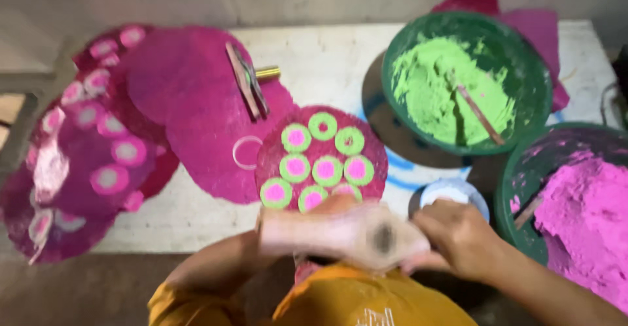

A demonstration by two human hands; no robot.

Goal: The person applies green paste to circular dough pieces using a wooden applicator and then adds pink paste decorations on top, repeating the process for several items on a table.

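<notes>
Although motion blurs it, a pale pinkish, tube-like tool (327,232) with a dark round hole at its right end lies across both hands just above the person's orange garment (366,303). The right hand (458,234) closes its grip around the end by the hole; the left hand (278,231) appears to hold the other end, though the blur leaves how tightly it closes unclear. The tool looks stiff and light, probably dusted with powder and so a little slippery; a hold at both ends seems the steady way to carry it.

Just beyond it on the bench (327,57) lies a magenta disc (320,152) bearing green rings with pink centres. That pattern looks like loose powder, so the disc is likely fragile and best taken by its bare rim, kept flat. More magenta discs (104,143) overlap at left. A green basin of green powder (466,80) and another of pink powder (575,201) stand at right, with a small white bowl (451,194) between.
</notes>
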